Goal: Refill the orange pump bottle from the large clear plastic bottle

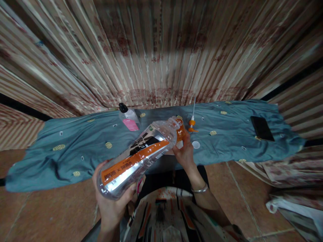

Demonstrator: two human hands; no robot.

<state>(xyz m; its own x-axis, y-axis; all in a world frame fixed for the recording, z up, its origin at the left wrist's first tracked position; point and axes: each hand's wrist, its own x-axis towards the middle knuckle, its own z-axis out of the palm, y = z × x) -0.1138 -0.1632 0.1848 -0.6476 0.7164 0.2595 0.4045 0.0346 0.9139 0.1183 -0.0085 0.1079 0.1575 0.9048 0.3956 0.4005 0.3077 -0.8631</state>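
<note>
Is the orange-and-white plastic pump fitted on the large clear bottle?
No, the pump rests on the teal patterned cloth, apart from the bottle.

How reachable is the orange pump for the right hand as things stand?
Probably yes: the orange pump lies close beside the right hand, with nothing visible between them. But that hand grips an orange item at the mouth of the large bottle, so it would likely need freeing first.

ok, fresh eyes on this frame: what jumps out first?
A big clear bottle, tilted mid-frame, its base in the left hand and its mouth by an orange container in the right hand. Then an orange-and-white pump on the teal cloth, right of it, and a black-capped bottle, left.
</note>
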